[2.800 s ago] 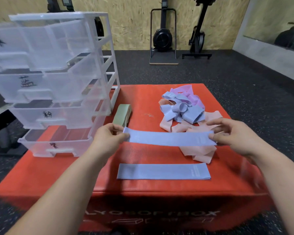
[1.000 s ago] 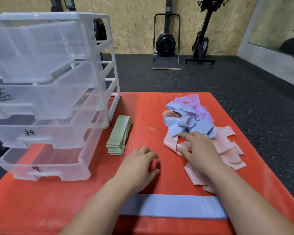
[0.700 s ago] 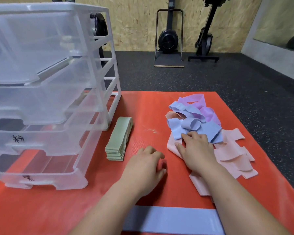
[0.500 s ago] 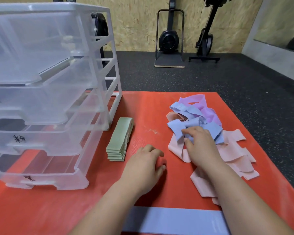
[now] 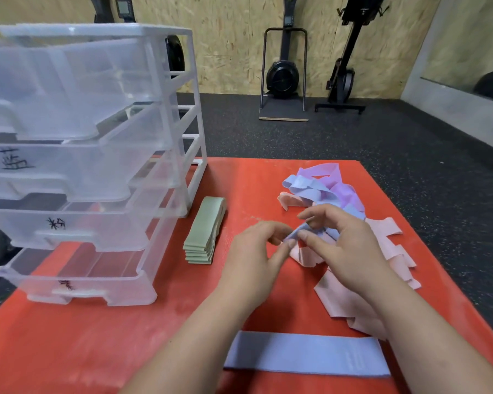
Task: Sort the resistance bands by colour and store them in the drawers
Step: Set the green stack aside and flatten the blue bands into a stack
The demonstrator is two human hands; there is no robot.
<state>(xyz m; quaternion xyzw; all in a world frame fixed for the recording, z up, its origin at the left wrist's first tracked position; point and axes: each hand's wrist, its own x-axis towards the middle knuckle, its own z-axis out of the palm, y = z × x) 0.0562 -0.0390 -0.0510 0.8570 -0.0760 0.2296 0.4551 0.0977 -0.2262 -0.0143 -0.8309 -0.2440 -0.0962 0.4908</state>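
Note:
A tangled pile of blue, purple and pink resistance bands (image 5: 329, 189) lies on the red box top, right of centre. Both hands pinch one blue band (image 5: 293, 236) lifted from that pile: my left hand (image 5: 256, 257) grips its near end, and my right hand (image 5: 342, 245) holds it just behind. Flat blue bands (image 5: 305, 355) lie stacked at the front edge. A neat stack of green bands (image 5: 204, 230) rests beside the clear drawer unit (image 5: 77, 155), whose drawers are all pulled out and show nothing inside.
The red box (image 5: 111, 336) stands on dark rubber gym flooring, which drops away on the right and far sides. Loose pink bands (image 5: 379, 251) spread to the right of my hands. Exercise machines (image 5: 283, 75) stand against the far wooden wall.
My right hand pulled a blue band out of the pile toward me. My left hand rose from the box top and took hold of the same band's end.

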